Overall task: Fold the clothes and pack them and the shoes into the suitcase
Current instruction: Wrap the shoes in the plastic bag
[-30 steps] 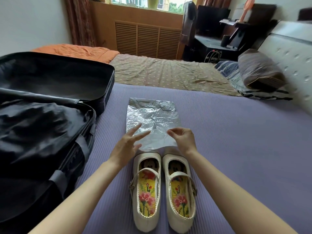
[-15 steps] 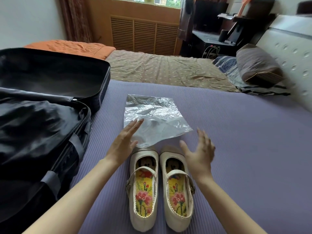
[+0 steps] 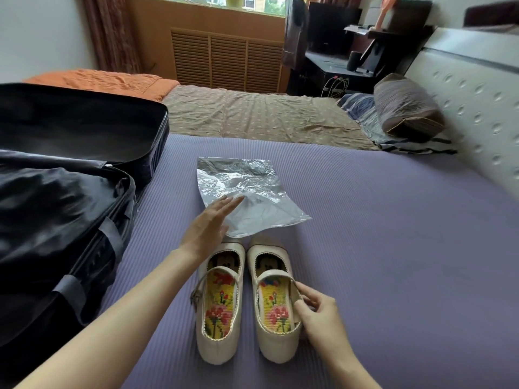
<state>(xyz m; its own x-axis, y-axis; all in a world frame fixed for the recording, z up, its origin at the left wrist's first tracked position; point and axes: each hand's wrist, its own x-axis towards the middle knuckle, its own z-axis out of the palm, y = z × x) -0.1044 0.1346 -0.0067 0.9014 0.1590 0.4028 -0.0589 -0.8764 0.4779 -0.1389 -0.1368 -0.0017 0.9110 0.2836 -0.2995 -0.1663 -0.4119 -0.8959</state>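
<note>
At the far left I see the suitcase (image 3: pixel 92 256) lying open on the bed (image 3: pixel 393 248) with its lid thrown back. The near half holds dark, shiny fabric, and I cannot tell whether that is lining or folded clothes. No loose garments show on the purple cover, so I judge the folding is either finished or out of my view.

Moving right, my left hand (image 3: pixel 207 226) lies flat on the near-left corner of a crinkled silver bag (image 3: pixel 252 189). Its fingers (image 3: pixel 227 204) are straight and together, pressing the bag down and gripping nothing. The bag lies flat just beyond the toes of the shoes (image 3: pixel 217 304), its near edge touching or just over them.

The cream strap shoes stand side by side, soles down, on the bed and outside the suitcase. Further right, my right hand (image 3: pixel 317 315) pinches the outer rim and strap of the right-hand shoe (image 3: pixel 273 318), thumb and fingers curled on it.

So the shoe step is only starting. I reckon both shoes must go into the bag, and the bag into the suitcase.
</note>
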